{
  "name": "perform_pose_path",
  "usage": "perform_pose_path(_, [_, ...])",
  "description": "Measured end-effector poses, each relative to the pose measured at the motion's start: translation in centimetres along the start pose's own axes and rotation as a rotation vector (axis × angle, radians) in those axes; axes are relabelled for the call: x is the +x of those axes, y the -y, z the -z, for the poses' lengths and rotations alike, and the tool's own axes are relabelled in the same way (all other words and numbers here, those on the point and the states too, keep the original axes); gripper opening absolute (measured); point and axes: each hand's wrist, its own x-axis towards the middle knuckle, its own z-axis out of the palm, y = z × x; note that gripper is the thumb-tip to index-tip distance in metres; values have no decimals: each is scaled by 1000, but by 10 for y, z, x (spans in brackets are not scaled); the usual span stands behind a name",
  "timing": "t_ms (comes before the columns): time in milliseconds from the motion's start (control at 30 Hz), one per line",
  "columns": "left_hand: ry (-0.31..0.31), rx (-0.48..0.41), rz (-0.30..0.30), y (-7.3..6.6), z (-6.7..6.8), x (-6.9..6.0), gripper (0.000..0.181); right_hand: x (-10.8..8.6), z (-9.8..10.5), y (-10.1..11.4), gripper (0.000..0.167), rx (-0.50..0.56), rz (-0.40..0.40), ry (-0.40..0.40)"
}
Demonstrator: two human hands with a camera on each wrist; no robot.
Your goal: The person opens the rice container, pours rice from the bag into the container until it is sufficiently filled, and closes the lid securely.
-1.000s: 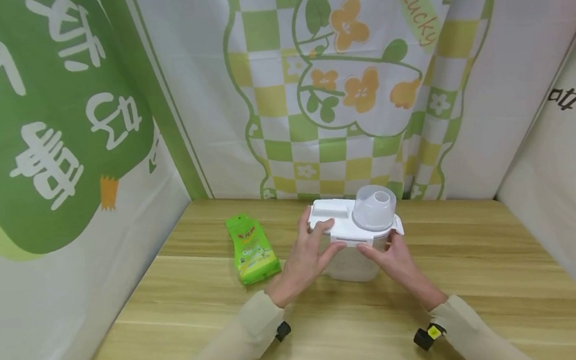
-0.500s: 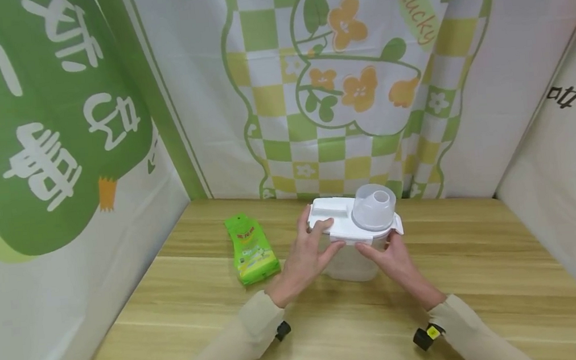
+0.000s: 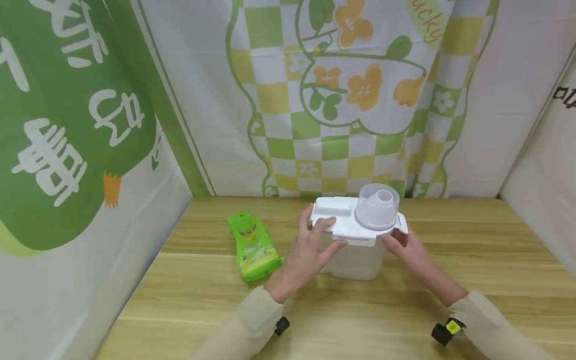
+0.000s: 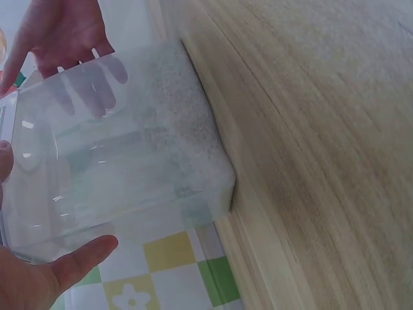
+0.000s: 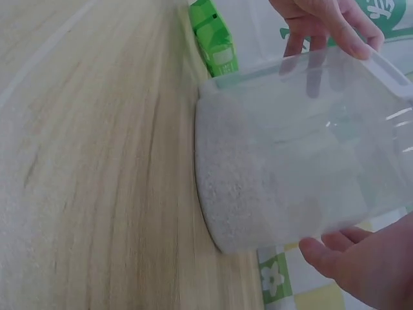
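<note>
A clear plastic storage container [image 3: 354, 263] stands upright on the table, pale grains or powder in its bottom. On its white lid [image 3: 340, 224] sits a clear cup [image 3: 378, 206]; the lid's right-end latch [image 3: 401, 223] sticks outward. My left hand [image 3: 302, 256] grips the left end, thumb at the front latch and fingers over the lid. My right hand [image 3: 415, 254] is at the right end, thumb by the front corner below the lid. In the left wrist view, the right hand's fingers [image 4: 80, 77] lie fairly straight along the container's side, partly seen through its wall.
A bright green packet [image 3: 255, 246] lies left of the container, near my left hand. The wood-grain table [image 3: 481, 277] meets a printed cloth [image 3: 338, 164] at the back. Cloth walls stand at both sides.
My right hand has shifted right, its thumb leaving the front latch for the right corner. The left hand keeps its hold, and the container stays in place.
</note>
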Motion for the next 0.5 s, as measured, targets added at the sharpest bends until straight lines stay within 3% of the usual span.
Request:
perform_pose_path(133, [0,-2,11,0,2,2,48,5,6,3,60,175,75,16])
perform_pose_path(300, [-17,8,21,1,5,2,47,16,17,7,48,200,241,140])
perform_pose_path(433, [-24,1,20,1,6,1,48,30,28,9,33,303,259,263])
perform_pose_path(500, [-24,-1,29,2,6,1,48,39,31,11,33,368,237,320])
